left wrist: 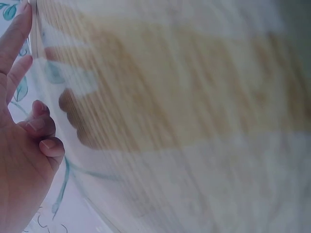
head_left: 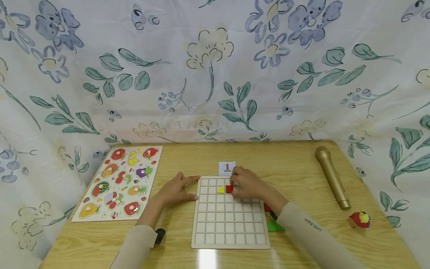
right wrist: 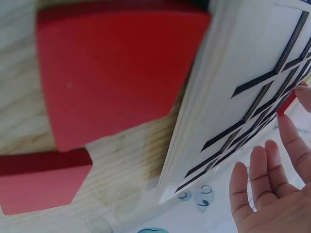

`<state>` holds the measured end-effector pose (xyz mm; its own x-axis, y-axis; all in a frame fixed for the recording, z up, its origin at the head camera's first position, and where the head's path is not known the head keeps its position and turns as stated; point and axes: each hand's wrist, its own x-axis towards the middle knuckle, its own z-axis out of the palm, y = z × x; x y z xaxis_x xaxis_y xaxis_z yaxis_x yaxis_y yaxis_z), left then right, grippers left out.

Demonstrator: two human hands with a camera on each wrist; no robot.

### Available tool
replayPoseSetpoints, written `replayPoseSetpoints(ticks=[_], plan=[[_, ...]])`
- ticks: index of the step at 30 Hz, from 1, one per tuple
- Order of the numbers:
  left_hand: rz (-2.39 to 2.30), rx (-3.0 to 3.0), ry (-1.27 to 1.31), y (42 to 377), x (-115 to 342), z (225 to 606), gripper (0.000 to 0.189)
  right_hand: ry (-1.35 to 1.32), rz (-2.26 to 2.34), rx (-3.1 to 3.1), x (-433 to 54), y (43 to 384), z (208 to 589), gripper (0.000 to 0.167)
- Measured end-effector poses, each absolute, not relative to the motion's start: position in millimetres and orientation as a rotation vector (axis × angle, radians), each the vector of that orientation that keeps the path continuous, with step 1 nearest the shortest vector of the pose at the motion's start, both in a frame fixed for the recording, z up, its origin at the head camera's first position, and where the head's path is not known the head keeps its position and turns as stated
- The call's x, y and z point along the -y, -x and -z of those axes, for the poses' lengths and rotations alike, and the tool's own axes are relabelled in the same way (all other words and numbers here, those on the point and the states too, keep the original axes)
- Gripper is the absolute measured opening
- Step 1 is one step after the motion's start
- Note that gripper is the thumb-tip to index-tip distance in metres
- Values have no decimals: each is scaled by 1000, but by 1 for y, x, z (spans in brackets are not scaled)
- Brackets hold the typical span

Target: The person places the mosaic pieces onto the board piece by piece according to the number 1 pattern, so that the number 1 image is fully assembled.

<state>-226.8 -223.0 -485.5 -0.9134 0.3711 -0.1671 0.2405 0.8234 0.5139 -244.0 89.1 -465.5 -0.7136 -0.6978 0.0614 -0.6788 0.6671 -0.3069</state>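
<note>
A pale square grid board (head_left: pixel 230 216) lies on the wooden table. My left hand (head_left: pixel 177 189) is at its left edge, index finger and thumb stretched out to the rim, the other fingers bent in toward the palm in the left wrist view. With thumb and index finger, my right hand (head_left: pixel 250 183) pinches a red square block (head_left: pixel 229 189) in an upper row of the grid. Directly left of that block sits a yellow block (head_left: pixel 220 189) with a curved side. Behind the board lies a small card (head_left: pixel 225 168) printed with a coloured pattern on a grid.
Green pieces (head_left: pixel 274 226) and red blocks (right wrist: pixel 116 77) lie along the board's right side, partly under my right forearm. A fruit puzzle board (head_left: pixel 115 183) is at left. Farther right are a gold microphone (head_left: pixel 332 177) and a small red-and-yellow toy (head_left: pixel 361 219). A floral curtain (head_left: pixel 215 74) hangs behind.
</note>
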Motion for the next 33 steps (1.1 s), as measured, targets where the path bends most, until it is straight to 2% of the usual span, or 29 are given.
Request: replayPoseSetpoints(ticks=[26, 33], plan=[[-729, -2746, -464, 227, 222, 489, 78, 1069, 577, -2795, -95, 240, 465, 24], [-735, -2735, -461, 226, 223, 487, 78, 899, 780, -2764, -119, 230, 462, 29]])
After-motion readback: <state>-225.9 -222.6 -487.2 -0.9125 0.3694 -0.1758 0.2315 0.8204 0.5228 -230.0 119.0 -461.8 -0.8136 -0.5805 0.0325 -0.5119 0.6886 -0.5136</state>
